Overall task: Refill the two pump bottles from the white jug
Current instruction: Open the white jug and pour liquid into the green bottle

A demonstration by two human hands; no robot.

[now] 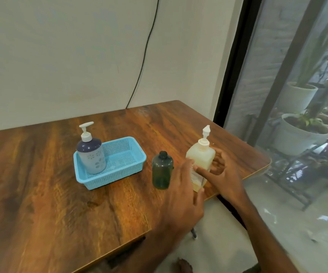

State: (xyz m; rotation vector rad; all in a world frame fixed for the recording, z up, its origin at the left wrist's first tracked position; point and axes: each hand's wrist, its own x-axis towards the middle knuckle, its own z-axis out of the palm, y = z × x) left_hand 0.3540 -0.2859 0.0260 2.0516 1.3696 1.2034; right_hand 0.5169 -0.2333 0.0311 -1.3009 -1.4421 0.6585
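The cream-filled pump bottle [199, 160] stood upright near the right edge of the table [41, 184], its white pump head pointing up and its label facing the person. Both hands framed it: the left hand [185, 192] reached in from the front with fingers spread and loose, fingertips touching or just short of the bottle's lower front, and the right hand [225, 172] curved round the far right side with fingers spread, its index finger lying across the lower face; neither hand looked closed on it yet. Just to the bottle's left stood a small dark green capped bottle [162, 170], and further left a blue mesh basket [110, 162] held the second pump bottle [91, 152], a blue-grey one with a white pump, in its front left end. No white jug was in view. The step in hand seemed to be taking hold of the cream bottle to open it; done well, one hand would grip the body low and firm while the other turned the pump collar, with the bottle drawn inward from the table's right edge first, since a slip there could send it off, and the green bottle stood near enough to be knocked
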